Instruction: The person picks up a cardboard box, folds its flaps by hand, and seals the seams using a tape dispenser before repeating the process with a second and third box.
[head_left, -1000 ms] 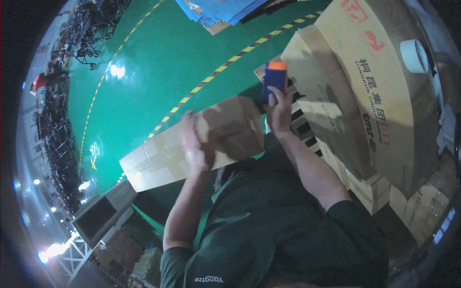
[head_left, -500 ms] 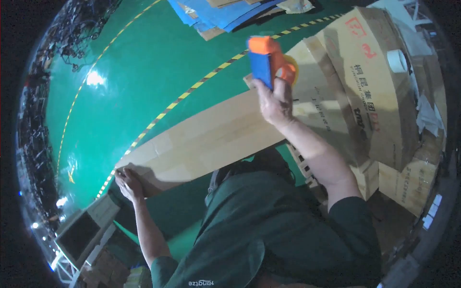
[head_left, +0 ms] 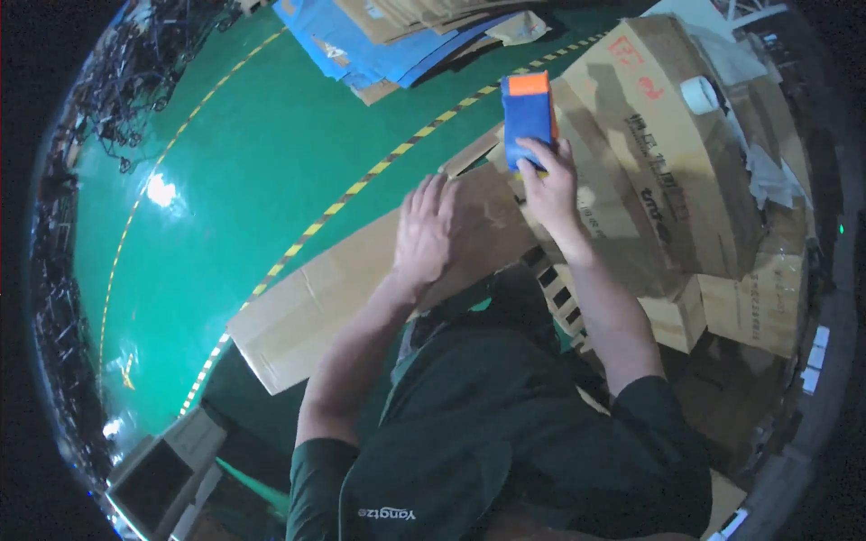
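Note:
A long, narrow cardboard box (head_left: 311, 293) stretches across in front of my body. My left hand (head_left: 424, 233) rests flat over the far half of it, fingers stretched out together. In my right hand (head_left: 552, 185) is a blue and orange tape dispenser (head_left: 526, 117), gripped from below and held up at the box's right end. A narrow cardboard flap (head_left: 474, 151) sticks out at that end, between the two hands.
Large printed cartons (head_left: 677, 153) are stacked on the right, with a white tape roll (head_left: 700, 95) on top. Flattened blue and brown sheets (head_left: 397, 45) lie at the back. Yellow-black striped tape (head_left: 361, 180) crosses the green floor. Under the box's right end shows a pallet (head_left: 561, 298).
My left hand has left the box's near left end and moved right along it. My right hand has turned the tape dispenser so that its blue side faces me.

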The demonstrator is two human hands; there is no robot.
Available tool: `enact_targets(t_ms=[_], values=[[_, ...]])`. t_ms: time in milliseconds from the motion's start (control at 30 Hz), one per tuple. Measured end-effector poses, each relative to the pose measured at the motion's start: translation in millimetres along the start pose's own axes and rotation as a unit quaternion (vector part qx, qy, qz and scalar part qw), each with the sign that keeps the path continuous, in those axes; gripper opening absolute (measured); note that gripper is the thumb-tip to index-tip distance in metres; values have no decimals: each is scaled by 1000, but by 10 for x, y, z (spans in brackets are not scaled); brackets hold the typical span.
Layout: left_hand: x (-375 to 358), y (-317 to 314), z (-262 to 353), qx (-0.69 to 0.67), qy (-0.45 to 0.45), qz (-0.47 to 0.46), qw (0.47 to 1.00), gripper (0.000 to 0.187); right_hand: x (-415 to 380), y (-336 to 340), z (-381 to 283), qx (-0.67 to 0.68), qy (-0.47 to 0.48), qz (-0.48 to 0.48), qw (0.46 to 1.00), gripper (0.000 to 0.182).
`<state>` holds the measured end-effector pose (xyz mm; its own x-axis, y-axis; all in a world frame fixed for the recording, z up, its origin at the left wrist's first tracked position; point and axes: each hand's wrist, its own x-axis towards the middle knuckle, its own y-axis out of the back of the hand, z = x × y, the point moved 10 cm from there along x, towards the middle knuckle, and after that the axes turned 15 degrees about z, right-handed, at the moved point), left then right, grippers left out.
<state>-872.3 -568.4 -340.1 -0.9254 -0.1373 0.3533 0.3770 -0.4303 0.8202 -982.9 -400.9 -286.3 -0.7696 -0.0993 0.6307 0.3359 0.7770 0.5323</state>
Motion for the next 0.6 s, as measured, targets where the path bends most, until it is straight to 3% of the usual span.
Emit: enact_targets(t_ms=[33, 67, 100, 133, 200, 233, 300, 433, 533, 600], values=[[211, 46, 230, -17, -54, 49, 997, 44, 59, 174, -52, 19, -24, -9, 999, 28], [418, 70, 44, -205, 120, 54, 970, 51, 44, 274, -141, 49, -27, -73, 996, 25], [490, -29, -71, -380, 289, 45, 878, 60, -45, 399, -223, 78, -36, -138, 987, 22], [530, -166, -105, -457, 369, 34, 809, 65, -134, 526, -274, 91, -45, -170, 980, 22], [682, -584, 226, -663, 356, -167, 637, 59, -260, 669, -530, 116, 35, -213, 969, 23], [732, -653, 339, -701, 350, -215, 583, 61, -283, 709, -572, 125, 54, -224, 965, 25], [789, -701, 333, -692, 368, -168, 598, 28, -382, 682, -476, 111, 36, -278, 954, 23], [743, -947, 227, -676, 444, -137, 573, 30, -337, 655, -243, 122, -27, -276, 953, 35], [764, -1020, 238, -671, 456, -164, 561, 24, -401, 517, 29, -36, -89, -316, 944, 75], [763, -1046, 162, -586, 471, -182, 633, 25, -389, 453, 53, -102, -39, -300, 948, 87]])
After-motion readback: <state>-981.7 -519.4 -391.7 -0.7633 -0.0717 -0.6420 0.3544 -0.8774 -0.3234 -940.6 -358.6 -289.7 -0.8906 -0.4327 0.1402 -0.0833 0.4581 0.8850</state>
